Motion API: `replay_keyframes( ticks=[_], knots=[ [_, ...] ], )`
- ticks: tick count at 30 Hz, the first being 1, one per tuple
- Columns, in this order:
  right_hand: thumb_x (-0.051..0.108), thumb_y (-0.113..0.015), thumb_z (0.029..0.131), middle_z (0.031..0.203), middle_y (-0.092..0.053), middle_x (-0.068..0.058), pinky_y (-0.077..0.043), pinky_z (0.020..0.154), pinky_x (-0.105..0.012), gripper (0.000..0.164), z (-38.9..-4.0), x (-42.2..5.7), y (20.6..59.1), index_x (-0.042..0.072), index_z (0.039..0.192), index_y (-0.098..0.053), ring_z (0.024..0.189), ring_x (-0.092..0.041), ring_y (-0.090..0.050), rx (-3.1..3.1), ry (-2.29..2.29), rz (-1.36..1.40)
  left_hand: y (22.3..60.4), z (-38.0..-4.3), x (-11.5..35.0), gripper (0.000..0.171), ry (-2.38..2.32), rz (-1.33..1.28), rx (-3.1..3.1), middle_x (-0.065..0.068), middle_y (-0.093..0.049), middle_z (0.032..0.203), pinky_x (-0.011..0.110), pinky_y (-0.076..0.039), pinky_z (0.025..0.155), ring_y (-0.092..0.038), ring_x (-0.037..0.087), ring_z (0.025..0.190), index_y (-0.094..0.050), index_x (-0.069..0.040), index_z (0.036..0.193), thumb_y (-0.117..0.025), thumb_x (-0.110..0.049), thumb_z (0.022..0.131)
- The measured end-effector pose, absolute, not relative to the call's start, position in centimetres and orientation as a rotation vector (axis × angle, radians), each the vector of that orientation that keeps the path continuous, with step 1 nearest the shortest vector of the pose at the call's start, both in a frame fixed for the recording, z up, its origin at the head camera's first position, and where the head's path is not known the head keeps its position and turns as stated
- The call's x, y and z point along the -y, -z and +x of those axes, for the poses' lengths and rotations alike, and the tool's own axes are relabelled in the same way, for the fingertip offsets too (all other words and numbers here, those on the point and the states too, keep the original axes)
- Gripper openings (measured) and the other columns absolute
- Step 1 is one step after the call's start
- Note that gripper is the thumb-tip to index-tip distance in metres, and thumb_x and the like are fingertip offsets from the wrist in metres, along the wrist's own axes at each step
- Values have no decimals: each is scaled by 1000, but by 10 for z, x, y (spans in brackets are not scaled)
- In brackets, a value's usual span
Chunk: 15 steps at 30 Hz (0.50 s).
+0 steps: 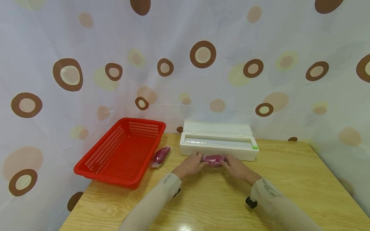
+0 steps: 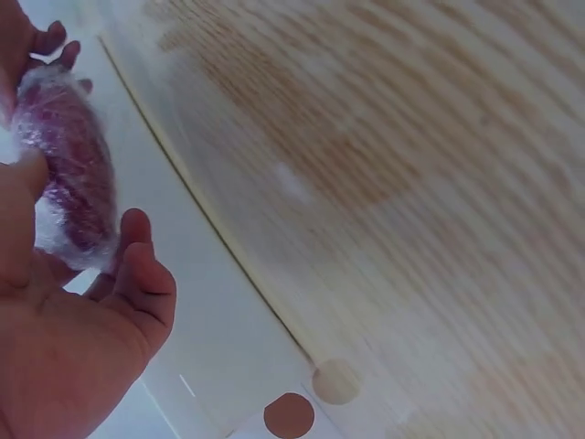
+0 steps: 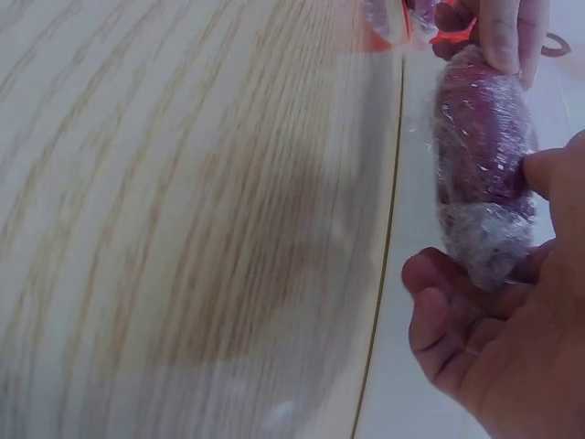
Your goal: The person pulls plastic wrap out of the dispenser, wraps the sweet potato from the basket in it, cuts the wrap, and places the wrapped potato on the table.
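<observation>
**2 Hands Around a Wrapped Purple Potato**

A purple potato in clear wrap is held low over the table, just in front of the white wrap box. One end is gripped by the left hand, with fingers and thumb curled around it. The other end is gripped by the right hand in the same way. In the wrist views, shiny film is seen all around the potato, and it is bunched at the ends. So the wrapping looks nearly done, and only the ends seem left to be pressed down.

A little farther off, 1 more wrapped potato is seen lying on the table beside the red basket. Nothing is seen inside the basket.

The table is made of light wood with wavy lines. Behind it, a pale curtain with brown and yellow spots is hung.
</observation>
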State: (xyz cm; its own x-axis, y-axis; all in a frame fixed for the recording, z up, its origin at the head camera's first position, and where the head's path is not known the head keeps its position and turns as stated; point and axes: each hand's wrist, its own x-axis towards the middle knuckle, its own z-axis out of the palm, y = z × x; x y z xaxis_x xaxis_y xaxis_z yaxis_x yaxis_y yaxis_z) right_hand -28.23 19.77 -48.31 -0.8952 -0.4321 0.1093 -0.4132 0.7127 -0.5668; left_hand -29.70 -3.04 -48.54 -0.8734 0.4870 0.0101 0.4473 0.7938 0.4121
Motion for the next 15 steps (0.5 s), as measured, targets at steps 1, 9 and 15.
replay_keyframes(
  ticks=[1,9,15],
  knots=[
    [25,-45,101,118,-56,-25,-39,95,-54,41,-282,-198,484,-7,125,-46,114,-42,-51,-2875,917,-693,486,-297,31,46,-611,749,-2882,11,-45,117,33,-46,89,-53,20,102,-46,-5,129,-45,-40,98],
    [30,-47,100,113,-60,-22,-41,94,-52,40,-282,-198,491,-4,120,-51,109,-39,-55,-2880,813,-603,493,-294,30,42,-515,756,-2883,9,-49,113,33,-45,91,-52,20,105,-47,-7,128,-46,-37,99],
    [34,-40,102,126,-49,-33,-35,98,-56,56,-276,-206,485,-13,132,-40,118,-48,-45,-2946,734,-577,491,-293,39,52,-592,732,-2884,14,-43,137,38,-37,103,-42,26,126,-40,-4,140,-44,-36,100]
  ],
)
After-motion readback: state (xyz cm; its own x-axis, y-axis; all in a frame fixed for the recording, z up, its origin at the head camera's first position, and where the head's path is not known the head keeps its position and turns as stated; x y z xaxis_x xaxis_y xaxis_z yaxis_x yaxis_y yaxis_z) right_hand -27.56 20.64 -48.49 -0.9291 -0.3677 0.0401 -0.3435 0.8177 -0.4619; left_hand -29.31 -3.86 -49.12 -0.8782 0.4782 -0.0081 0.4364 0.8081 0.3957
